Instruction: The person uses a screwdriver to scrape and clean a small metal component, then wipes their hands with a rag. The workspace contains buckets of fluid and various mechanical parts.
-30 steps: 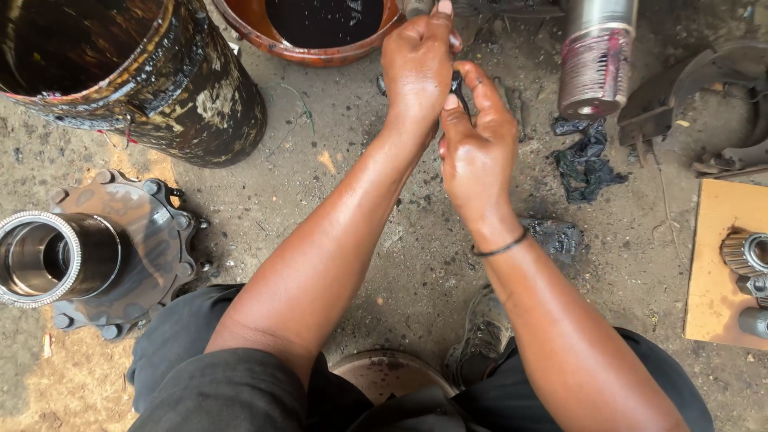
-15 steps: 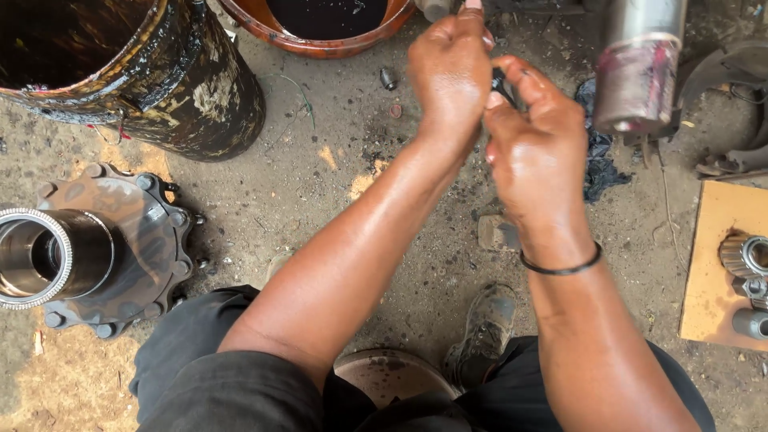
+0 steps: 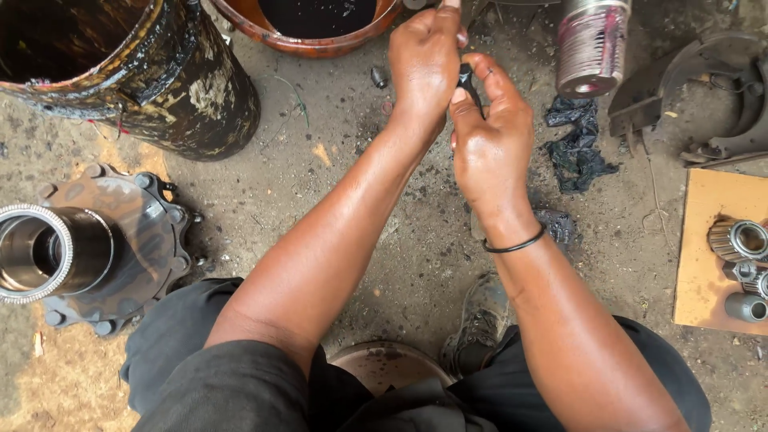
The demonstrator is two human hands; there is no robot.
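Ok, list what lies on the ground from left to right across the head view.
Wheel hub → greasy black drum → orange oil basin → metal cylinder → black rag → cardboard with bearings.

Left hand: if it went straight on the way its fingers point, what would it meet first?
The left hand points toward the top of the frame. Past the small dark part both hands pinch, it would probably first meet the rust-coloured basin of black liquid, though depth is unclear.

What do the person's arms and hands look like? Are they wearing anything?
Both arms are bare, with no sleeves or gloves. The left hand wears nothing. The right hand has a thin black band around its wrist. Both hands look smudged with dark grease.
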